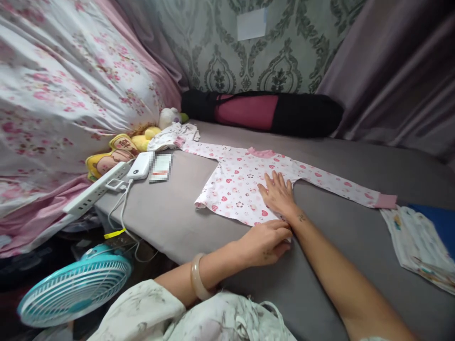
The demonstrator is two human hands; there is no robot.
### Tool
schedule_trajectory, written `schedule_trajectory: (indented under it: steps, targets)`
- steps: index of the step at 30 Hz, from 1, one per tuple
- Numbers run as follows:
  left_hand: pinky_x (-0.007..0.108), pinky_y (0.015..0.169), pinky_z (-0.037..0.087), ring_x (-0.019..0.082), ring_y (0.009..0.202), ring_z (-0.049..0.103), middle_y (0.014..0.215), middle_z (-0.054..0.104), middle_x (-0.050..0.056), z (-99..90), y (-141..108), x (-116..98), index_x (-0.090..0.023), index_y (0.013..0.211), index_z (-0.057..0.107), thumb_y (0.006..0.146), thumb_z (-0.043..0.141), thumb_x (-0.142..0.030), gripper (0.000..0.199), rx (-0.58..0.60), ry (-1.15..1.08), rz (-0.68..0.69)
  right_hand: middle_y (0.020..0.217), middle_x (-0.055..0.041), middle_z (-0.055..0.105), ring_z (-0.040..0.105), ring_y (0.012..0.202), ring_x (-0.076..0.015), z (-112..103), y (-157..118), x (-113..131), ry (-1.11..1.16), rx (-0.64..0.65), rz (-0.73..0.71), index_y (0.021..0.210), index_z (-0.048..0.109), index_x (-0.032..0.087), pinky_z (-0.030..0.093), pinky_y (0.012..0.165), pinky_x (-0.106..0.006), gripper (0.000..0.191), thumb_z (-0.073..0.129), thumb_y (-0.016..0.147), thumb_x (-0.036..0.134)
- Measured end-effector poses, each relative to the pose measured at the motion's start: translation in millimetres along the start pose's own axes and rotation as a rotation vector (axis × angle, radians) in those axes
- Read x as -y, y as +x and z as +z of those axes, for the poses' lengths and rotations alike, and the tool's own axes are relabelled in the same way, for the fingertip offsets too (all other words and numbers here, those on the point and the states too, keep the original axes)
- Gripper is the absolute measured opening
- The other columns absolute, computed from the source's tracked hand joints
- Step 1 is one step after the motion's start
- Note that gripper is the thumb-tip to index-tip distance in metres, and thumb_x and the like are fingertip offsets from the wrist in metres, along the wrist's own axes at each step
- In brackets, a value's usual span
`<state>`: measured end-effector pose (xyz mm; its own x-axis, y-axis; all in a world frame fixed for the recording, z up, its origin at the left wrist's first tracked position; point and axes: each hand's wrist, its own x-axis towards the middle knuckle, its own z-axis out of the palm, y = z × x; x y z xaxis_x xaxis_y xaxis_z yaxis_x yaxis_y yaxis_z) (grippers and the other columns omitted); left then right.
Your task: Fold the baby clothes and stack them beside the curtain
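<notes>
A small white long-sleeved shirt (234, 182) with pink hearts and flowers lies spread on the grey bed sheet (170, 213), its pink collar at the far side and its sleeves stretched out left and right. My right hand (279, 194) rests flat on the right part of the shirt's body, fingers spread. Just nearer to me, my left hand (268, 241), with a bangle on its wrist, pinches the bottom hem near the right corner. Its fingertips are partly hidden against the cloth.
A black and pink roll (249, 111) lies along the wall. Plush toys (142, 139), a power strip (95, 189), a white device (140, 166) and cables sit at the left. A blue fan (74, 286) stands at lower left. Folded clothes (419, 241) lie at the right.
</notes>
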<state>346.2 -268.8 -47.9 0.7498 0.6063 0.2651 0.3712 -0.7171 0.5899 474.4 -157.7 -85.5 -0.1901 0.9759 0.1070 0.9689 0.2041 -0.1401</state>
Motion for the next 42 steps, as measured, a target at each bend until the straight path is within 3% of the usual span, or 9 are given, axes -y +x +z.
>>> schedule_trajectory:
  steps: [3, 9, 13, 18, 25, 29, 32, 36, 42]
  targets:
    - [0.033, 0.099, 0.045, 0.020, 0.115, 0.056, 0.123, 0.060, 0.013, -29.9, -29, 10, -0.019, 0.114, 0.054, 0.093, 0.050, -0.024, 0.023, -0.190, -0.020, -0.106, 0.158, -0.0176, 0.026, 0.021, 0.145, -0.0319, -2, -2, -1, 0.010, 0.011, -0.046, 0.149, 0.034, 0.015, 0.017, 0.114, -0.058, 0.060, 0.025, 0.099, 0.048]
    - [0.041, 0.095, 0.044, 0.023, 0.102, 0.056, 0.104, 0.064, 0.008, -83.9, -110, 48, -0.020, 0.105, 0.058, 0.086, 0.057, -0.028, 0.021, -0.607, 0.185, -0.673, 0.160, -0.0159, 0.019, 0.013, 0.148, -0.0297, -8, -20, 5, 0.038, 0.120, -0.076, 0.152, 0.027, 0.015, 0.012, 0.117, -0.055, 0.064, 0.022, 0.099, 0.050]
    - [0.042, 0.089, 0.045, 0.025, 0.097, 0.054, 0.098, 0.062, 0.007, -94.7, -138, 68, -0.021, 0.100, 0.060, 0.080, 0.061, -0.034, 0.024, -0.644, 0.184, -0.982, 0.161, -0.0137, 0.017, 0.012, 0.148, -0.0282, -9, -44, 18, 0.035, 0.173, -0.032, 0.153, 0.027, 0.015, 0.012, 0.118, -0.053, 0.066, 0.020, 0.098, 0.051]
    - [0.047, 0.093, 0.041, 0.027, 0.098, 0.051, 0.096, 0.060, 0.007, -96.1, -130, 81, -0.022, 0.087, 0.065, 0.079, 0.058, -0.038, 0.019, -0.556, 0.151, -1.127, 0.159, -0.0136, 0.023, 0.014, 0.148, -0.0270, -6, -65, 26, 0.018, 0.134, -0.025, 0.153, 0.028, 0.013, 0.016, 0.118, -0.052, 0.066, 0.018, 0.098, 0.049]
    - [0.034, 0.076, 0.044, 0.021, 0.085, 0.055, 0.083, 0.061, 0.004, -97.5, -109, 93, -0.020, 0.071, 0.059, 0.078, 0.056, -0.032, 0.014, -0.602, 0.088, -1.028, 0.159, -0.0126, 0.025, 0.014, 0.148, -0.0257, -3, -66, 25, 0.010, 0.091, -0.024, 0.152, 0.030, 0.012, 0.015, 0.119, -0.050, 0.066, 0.017, 0.098, 0.049]
    - [0.026, 0.061, 0.042, 0.014, 0.061, 0.058, 0.070, 0.060, -0.002, -99.9, -100, 94, -0.021, 0.084, 0.052, 0.082, 0.049, -0.028, 0.008, -0.743, -0.091, -0.995, 0.158, -0.0118, 0.026, 0.015, 0.148, -0.0257, -2, -67, 25, 0.024, 0.066, -0.028, 0.152, 0.030, 0.014, 0.016, 0.119, -0.051, 0.065, 0.019, 0.098, 0.049]
    - [0.024, 0.054, 0.042, 0.013, 0.051, 0.057, 0.064, 0.058, -0.006, -103.9, -96, 95, -0.022, 0.099, 0.048, 0.084, 0.046, -0.028, 0.017, -0.776, -0.247, -0.986, 0.158, -0.0117, 0.026, 0.016, 0.148, -0.0257, -2, -67, 25, 0.021, 0.067, -0.027, 0.152, 0.030, 0.014, 0.016, 0.119, -0.051, 0.065, 0.020, 0.099, 0.049]
    - [0.025, 0.059, 0.043, 0.013, 0.054, 0.056, 0.064, 0.054, -0.006, -115.0, -102, 99, -0.022, 0.114, 0.048, 0.081, 0.044, -0.021, 0.034, -0.704, -0.082, -0.886, 0.159, -0.0109, 0.024, 0.015, 0.148, -0.0256, -3, -67, 26, 0.013, 0.090, -0.025, 0.152, 0.030, 0.012, 0.015, 0.119, -0.050, 0.066, 0.019, 0.098, 0.050]
    - [0.029, 0.077, 0.045, 0.017, 0.078, 0.057, 0.087, 0.061, 0.002, -126.3, -135, 114, -0.023, 0.126, 0.050, 0.077, 0.044, -0.012, 0.050, -0.464, 0.295, -0.725, 0.158, -0.0108, 0.026, 0.015, 0.148, -0.0257, -3, -67, 26, 0.021, 0.069, -0.022, 0.152, 0.031, 0.015, 0.015, 0.119, -0.050, 0.065, 0.023, 0.098, 0.050]
